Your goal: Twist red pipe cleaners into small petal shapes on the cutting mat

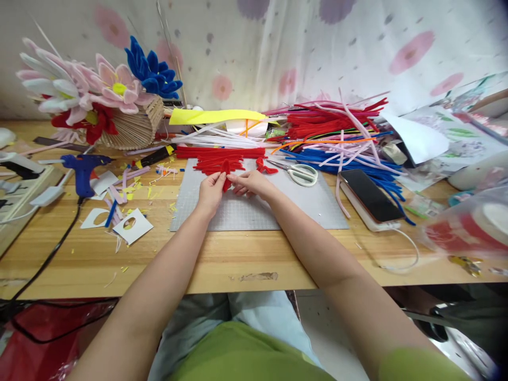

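Observation:
Over the grey cutting mat (254, 214), my left hand (211, 193) pinches a small red fuzzy piece (226, 174) from its left side. My right hand (254, 185) touches the same piece from the right with thumb and fingertips, its other fingers curled. Behind the fingers lie short red pipe cleaners (208, 163) and a row of longer red ones (190, 152). A shaped red piece (265, 167) rests on the mat just beyond my right hand. To its right are scissors (302, 174) with pale green handles.
A blue glue gun (84, 172), white cards (134, 226) and scraps lie left. Fuzzy flowers (119, 89) stand behind them. Coloured pipe cleaners (329, 124) are heaped at the back right, near a phone (371, 196) and a plastic-wrapped cup (464, 227).

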The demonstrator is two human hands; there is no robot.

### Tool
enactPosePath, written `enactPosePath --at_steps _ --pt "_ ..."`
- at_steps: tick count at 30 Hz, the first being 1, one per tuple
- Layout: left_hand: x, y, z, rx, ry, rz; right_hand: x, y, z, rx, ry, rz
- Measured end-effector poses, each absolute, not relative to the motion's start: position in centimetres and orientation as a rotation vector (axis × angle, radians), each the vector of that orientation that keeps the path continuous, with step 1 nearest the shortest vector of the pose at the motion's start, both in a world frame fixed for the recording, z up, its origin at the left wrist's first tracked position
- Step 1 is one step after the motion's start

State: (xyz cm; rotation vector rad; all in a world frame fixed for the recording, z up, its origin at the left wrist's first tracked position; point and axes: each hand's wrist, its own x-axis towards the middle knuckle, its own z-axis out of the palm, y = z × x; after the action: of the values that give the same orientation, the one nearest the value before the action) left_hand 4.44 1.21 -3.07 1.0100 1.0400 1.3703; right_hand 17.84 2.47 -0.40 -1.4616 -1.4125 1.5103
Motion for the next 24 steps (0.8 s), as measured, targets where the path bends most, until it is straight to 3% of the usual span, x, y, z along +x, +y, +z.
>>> enactPosePath --at_steps 5,17,24 --pt "4.4 0.8 -2.3 0.942 1.091 1.271 18.2 3.1 -0.8 -1.215 -1.397 1.187" --pt "4.0 0.2 -1.6 0.992 0.97 0.939 17.8 2.5 -1.6 -1.12 -1.207 1.539" --pt "3.6 0.1 -1.6 1.059 0.949 0.836 18.1 2.2 -1.4 -0.982 -1.381 1.651"
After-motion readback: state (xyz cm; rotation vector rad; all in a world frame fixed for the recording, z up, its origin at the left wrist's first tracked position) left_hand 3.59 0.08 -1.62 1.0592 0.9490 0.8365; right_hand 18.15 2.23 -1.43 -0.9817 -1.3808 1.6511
